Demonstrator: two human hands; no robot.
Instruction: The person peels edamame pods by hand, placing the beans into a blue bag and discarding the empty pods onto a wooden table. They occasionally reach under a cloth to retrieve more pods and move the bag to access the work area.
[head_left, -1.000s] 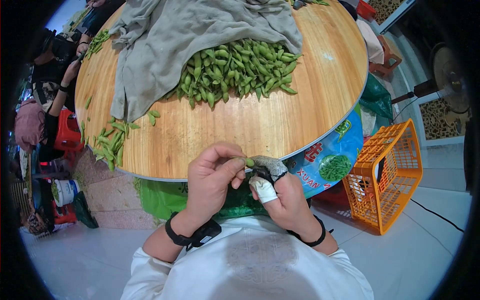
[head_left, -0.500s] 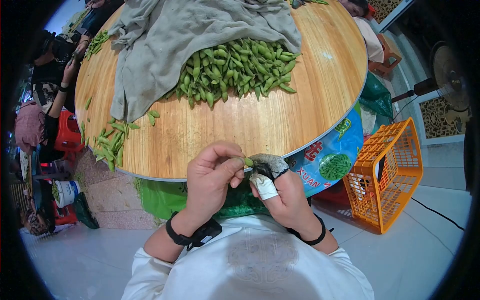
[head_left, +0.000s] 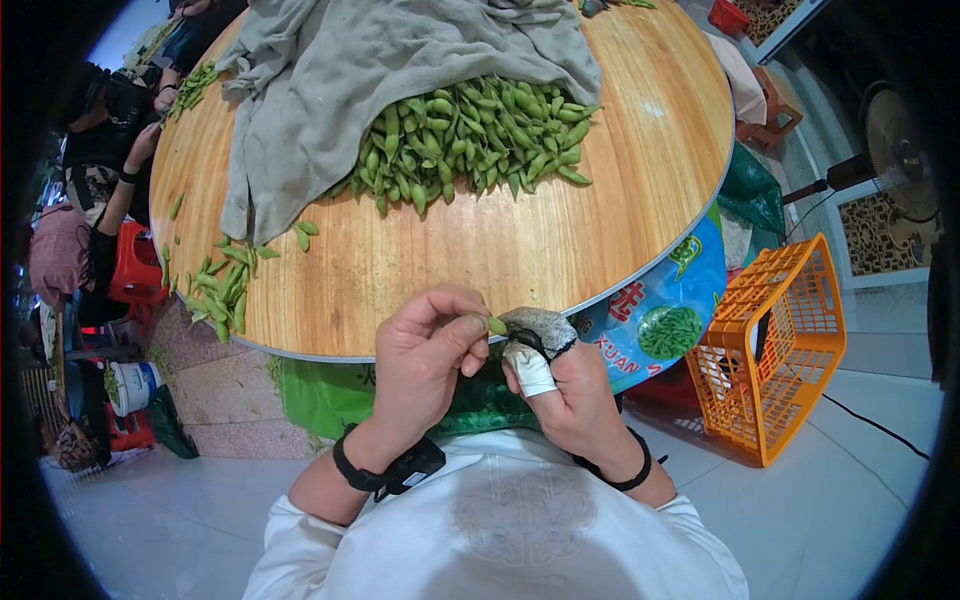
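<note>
Round wooden table [head_left: 660, 130] above pale tiled floor [head_left: 240, 510]

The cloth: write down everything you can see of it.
The cloth is grey, soft-looking fabric, rumpled into folds. It lies draped on the round wooden table, with piled pods emerging from under its near edge. One corner trails toward the table's near left, beside loose pods. Its far end runs out of view. No hand touches the visible part.

Bare tabletop [head_left: 460, 245] before pod heap [head_left: 470, 145]
</note>
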